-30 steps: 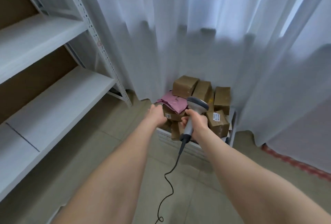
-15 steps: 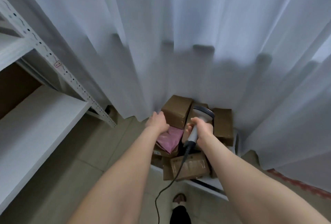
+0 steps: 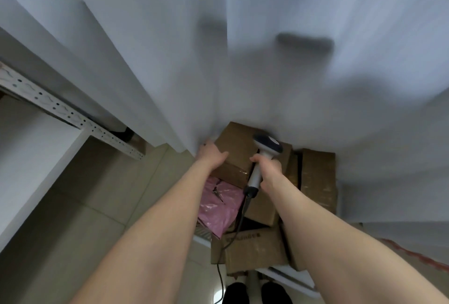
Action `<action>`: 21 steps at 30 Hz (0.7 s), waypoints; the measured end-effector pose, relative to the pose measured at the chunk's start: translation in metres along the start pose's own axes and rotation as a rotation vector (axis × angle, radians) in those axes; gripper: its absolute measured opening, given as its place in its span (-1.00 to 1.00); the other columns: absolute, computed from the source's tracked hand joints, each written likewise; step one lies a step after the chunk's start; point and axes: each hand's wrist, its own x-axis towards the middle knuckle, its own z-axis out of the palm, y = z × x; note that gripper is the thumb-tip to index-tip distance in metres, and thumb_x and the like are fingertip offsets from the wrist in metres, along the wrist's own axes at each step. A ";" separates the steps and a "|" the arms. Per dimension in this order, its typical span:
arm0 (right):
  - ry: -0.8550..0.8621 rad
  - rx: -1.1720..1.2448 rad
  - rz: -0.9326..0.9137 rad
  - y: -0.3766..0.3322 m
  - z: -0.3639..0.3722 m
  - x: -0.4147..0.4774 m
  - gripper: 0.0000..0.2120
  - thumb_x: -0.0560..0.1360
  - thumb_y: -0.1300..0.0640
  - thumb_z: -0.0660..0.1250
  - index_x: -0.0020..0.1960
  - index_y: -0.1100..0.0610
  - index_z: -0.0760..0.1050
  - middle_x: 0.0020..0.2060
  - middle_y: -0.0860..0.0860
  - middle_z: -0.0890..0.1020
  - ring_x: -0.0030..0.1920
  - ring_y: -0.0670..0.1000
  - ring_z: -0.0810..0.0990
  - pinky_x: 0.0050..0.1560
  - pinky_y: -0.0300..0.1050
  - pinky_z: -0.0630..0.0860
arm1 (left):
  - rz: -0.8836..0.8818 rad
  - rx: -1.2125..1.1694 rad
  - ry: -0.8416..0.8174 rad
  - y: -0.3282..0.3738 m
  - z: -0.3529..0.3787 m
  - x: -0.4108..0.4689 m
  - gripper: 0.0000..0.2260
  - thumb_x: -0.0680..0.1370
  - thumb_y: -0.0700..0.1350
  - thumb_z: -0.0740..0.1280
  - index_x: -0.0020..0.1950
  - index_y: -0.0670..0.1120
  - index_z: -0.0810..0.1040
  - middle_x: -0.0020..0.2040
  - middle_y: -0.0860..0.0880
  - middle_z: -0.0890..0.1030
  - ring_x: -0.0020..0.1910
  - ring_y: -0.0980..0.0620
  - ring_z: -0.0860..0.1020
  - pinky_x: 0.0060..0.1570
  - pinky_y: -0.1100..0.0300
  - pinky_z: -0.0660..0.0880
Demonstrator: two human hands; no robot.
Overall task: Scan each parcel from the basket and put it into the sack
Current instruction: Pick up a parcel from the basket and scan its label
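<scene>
A white basket (image 3: 286, 275) by the curtain holds several brown cardboard parcels and a pink plastic mailer (image 3: 218, 209). My left hand (image 3: 211, 155) grips the left edge of the topmost brown box (image 3: 237, 148) at the back of the pile. My right hand (image 3: 269, 167) holds a grey handheld barcode scanner (image 3: 263, 150) by its handle, its dark head just above that box's right side. The scanner's black cable (image 3: 239, 221) hangs down in front of the basket. No sack is in view.
A white curtain (image 3: 243, 48) hangs right behind the basket and drapes over its back. A white metal shelf unit (image 3: 60, 109) stands to the left. My dark shoes (image 3: 257, 292) show on the tiled floor below the basket.
My view has come closer and tilted down over the basket. My left hand moved from the pink mailer up to the top brown box and took hold of it. The scanner stays beside it.
</scene>
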 end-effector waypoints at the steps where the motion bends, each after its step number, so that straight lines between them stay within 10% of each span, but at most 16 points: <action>1: -0.007 -0.006 0.008 0.000 0.002 0.007 -0.53 0.46 0.25 0.41 0.31 0.24 0.36 0.04 0.18 0.51 0.08 0.19 0.53 0.25 0.17 0.49 | -0.025 -0.032 -0.002 -0.001 0.004 0.006 -0.34 0.54 0.04 0.32 0.47 -0.28 0.16 0.40 -0.27 0.32 0.37 -0.21 0.35 0.32 0.07 0.34; 10: -0.014 -0.026 0.042 -0.006 0.003 0.018 -0.53 0.46 0.26 0.39 0.33 0.26 0.36 -0.07 0.12 0.50 0.00 0.13 0.50 0.15 0.05 0.50 | -0.167 -0.463 0.079 0.001 0.014 0.017 -0.51 0.52 0.02 0.34 0.36 -0.22 0.39 0.30 -0.17 0.48 0.26 -0.12 0.47 0.07 0.23 0.38; 21: -0.045 0.002 0.003 -0.039 -0.013 -0.040 -0.46 0.47 0.25 0.40 0.39 0.26 0.31 0.04 0.13 0.46 0.04 0.12 0.45 0.14 0.03 0.45 | -0.260 -0.921 0.068 -0.001 -0.024 -0.038 -0.31 0.42 0.17 0.40 0.41 -0.20 0.37 0.32 -0.13 0.50 0.25 -0.11 0.49 0.31 -0.01 0.40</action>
